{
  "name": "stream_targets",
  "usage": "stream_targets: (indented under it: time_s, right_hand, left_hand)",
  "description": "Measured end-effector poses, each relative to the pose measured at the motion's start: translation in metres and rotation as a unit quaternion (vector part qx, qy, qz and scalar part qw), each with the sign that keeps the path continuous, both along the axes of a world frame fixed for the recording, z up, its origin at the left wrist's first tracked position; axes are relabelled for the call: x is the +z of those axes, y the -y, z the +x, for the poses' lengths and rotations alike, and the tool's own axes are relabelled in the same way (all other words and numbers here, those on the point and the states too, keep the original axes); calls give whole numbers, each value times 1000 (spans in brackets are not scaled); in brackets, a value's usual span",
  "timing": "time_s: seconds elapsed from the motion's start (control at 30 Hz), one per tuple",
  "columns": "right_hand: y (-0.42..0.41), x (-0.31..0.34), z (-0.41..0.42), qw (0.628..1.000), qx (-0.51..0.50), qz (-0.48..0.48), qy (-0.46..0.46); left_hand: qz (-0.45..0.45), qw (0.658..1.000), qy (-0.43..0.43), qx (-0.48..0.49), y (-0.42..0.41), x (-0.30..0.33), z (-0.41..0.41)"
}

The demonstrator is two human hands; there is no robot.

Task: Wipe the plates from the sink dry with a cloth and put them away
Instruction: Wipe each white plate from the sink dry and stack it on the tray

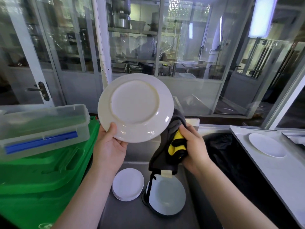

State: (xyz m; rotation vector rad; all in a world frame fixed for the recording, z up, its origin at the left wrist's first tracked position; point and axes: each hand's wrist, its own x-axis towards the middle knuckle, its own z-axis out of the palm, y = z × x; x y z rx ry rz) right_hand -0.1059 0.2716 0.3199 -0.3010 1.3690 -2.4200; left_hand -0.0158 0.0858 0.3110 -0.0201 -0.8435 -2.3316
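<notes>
One round white ceramic plate (135, 107) pinched in your left grip (109, 142), grey-and-yellow cloth (175, 142) bunched in your right grip (194, 146); one white plate (266, 144) lies on the bench right of it, and at least two plates (127, 184) wait in the steel sink (132, 215) below.

Plate (135, 107): glossy ceramic. Cloth (175, 142): soft matt fabric. Sink (130, 217): brushed metal. Bin (41, 184), box (42, 128): smooth plastic.

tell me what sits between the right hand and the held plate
In the head view, the dark grey and yellow cloth lies between them: the right hand grips it bunched, and its upper fold meets the lower right rim of the held plate.
</notes>
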Motion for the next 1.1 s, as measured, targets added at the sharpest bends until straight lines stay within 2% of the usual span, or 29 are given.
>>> stream_targets:
  time_s: [0.1, 0.17, 0.2, 0.27, 0.37, 0.4, 0.43, 0.47, 0.5, 0.53, 0.57, 0.63, 0.67, 0.7, 0.73, 0.8, 0.9, 1.0, 1.1]
  right_hand:
    - [-1, -2, -3, 999, -31, 21, 1]
    - [-2, -4, -7, 993, -78, 76, -51]
    - [-3, -6, -10, 979, -112, 135, -103]
    - [-7, -10, -17, 910, -171, 291, -241]
    - [-15, -15, -27, 733, -195, 507, -409]
    - [-17, -17, -29, 677, -183, 567, -432]
    - [-17, -17, -30, 642, -172, 611, -431]
    - [-18, -18, -32, 633, -165, 635, -410]
    - [-18, -19, -34, 645, -155, 647, -375]
    - [-18, -21, -37, 679, -138, 643, -325]
    - [-18, -20, -38, 737, -114, 615, -257]
    - [-18, -17, -39, 874, -72, 475, -75]
    - [-18, -17, -38, 927, -53, 371, 23]
    - [-18, -16, -36, 956, -43, 271, 104]
    - [-20, -15, -34, 967, -34, 204, 152]
    - [-21, -10, -29, 973, 12, 145, 178]
    - [-18, -1, -20, 982, 75, 60, 161]
    - [-15, 7, -18, 986, 86, -32, 138]
    - [-12, 11, -15, 985, 105, -49, 132]
  left_hand:
    - [-3, 1000, 0, 7, 4, 1, 0]
    - [-1, 1000, 4, 11, 5, 1, 2]
    - [1, 1000, 6, 13, 5, 0, 2]
    - [2, 1000, 9, 14, 4, -2, 4]
    - [5, 1000, 16, 15, 3, -6, 5]
    - [4, 1000, 17, 15, 3, -7, 6]
    - [0, 1000, 19, 13, 4, -9, 7]
    - [-3, 1000, 20, 11, 4, -11, 8]
    - [-4, 1000, 21, 10, 4, -13, 8]
    - [-2, 1000, 23, 9, 4, -14, 9]
    - [1, 1000, 25, 8, 4, -16, 9]
    - [8, 1000, 28, 5, 2, -19, 9]
    - [11, 1000, 29, 2, 1, -21, 9]
    - [14, 999, 30, 0, 1, -23, 10]
    - [15, 999, 32, -2, 0, -26, 10]
    - [17, 999, 36, -5, -2, -31, 10]
    - [32, 999, 43, -6, -7, -38, 9]
    - [46, 998, 48, -1, -12, -42, 8]
    - [56, 997, 50, 4, -14, -42, 9]
